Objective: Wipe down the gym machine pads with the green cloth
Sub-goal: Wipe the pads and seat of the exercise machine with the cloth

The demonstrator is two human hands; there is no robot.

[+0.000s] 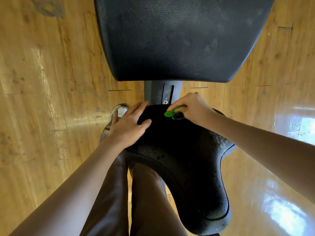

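Observation:
A black seat pad [184, 159] of the gym machine fills the lower middle, with water drops near its left edge. My left hand [129, 123] rests flat on the pad's far left corner, fingers straight. My right hand [192, 108] grips the bunched green cloth [172, 113] and holds it against the pad's far edge. A larger black back pad [179, 40] lies beyond, at the top of the view.
A grey metal frame post [160, 92] with a slotted rail joins the two pads. A chrome knob [121, 110] sticks out left of the seat. Glossy wooden floor [51, 82] lies on both sides. My legs in brown trousers [136, 201] stand against the seat's near left side.

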